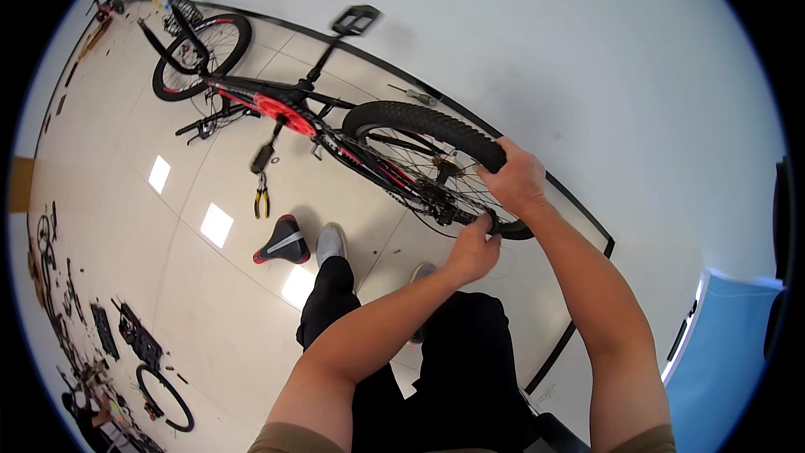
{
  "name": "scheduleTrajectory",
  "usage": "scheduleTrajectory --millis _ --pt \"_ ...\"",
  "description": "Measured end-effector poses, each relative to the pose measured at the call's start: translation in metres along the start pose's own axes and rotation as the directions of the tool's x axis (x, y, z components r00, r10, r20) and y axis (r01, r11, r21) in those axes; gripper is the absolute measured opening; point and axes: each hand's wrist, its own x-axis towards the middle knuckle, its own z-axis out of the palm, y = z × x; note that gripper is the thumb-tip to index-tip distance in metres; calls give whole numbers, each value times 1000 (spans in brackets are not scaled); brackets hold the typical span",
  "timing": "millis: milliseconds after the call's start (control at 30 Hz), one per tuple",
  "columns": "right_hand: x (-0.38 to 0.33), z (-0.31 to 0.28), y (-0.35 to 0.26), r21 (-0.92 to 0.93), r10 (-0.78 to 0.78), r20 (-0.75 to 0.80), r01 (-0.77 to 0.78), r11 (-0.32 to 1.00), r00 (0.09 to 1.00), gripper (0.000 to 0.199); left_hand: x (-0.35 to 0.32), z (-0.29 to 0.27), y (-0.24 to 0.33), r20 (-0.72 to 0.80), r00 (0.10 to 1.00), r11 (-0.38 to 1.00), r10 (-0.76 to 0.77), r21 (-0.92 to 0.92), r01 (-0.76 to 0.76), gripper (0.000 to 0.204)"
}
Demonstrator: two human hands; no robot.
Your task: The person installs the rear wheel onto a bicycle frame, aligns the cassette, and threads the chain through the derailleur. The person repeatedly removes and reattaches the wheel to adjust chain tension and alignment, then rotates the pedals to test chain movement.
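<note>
A black and red bicycle (285, 113) stands in front of me, apparently upside down, its fork pointing up at the far left. My right hand (516, 180) is closed round the knobby tyre of the rear wheel (428, 122). Just below it, my left hand (474, 252) pinches a dark part at the end of the rear derailleur (444, 205); its fingertips are partly hidden. The sprockets (449, 168) and spokes show between tyre and frame. One pedal (355, 20) sticks up near the wall, the other (262, 159) on my side.
A saddle (283, 241) and yellow-handled pliers (262, 196) lie on the tiled floor by my feet. A spoked wheel (239, 38) is beyond the fork. A small tool (422, 98) lies along the wall. Loose parts and a tyre (168, 398) are spread at the lower left.
</note>
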Motion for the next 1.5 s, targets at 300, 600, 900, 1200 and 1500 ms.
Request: scheduleTrajectory --millis 300,600,900,1200,1500 --pt "2 4 14 -9 21 1 -21 1000 1000 46 -16 -9 42 89 974 972 210 86 -218 66" --pt "0 -2 8 -3 41 28 -40 999 999 41 -20 -12 41 147 972 973 182 119 -200 61" --pt "1 2 10 4 -12 -21 12 1000 1000 39 -22 -21 48 142 963 961 228 125 -246 60" --pt "0 2 8 7 -23 -40 24 1000 999 39 -23 -24 58 1 996 983 86 -165 -85 51" --pt "2 5 12 -4 5 -3 -5 1000 1000 41 -27 -23 52 -5 971 971 238 30 -237 53"
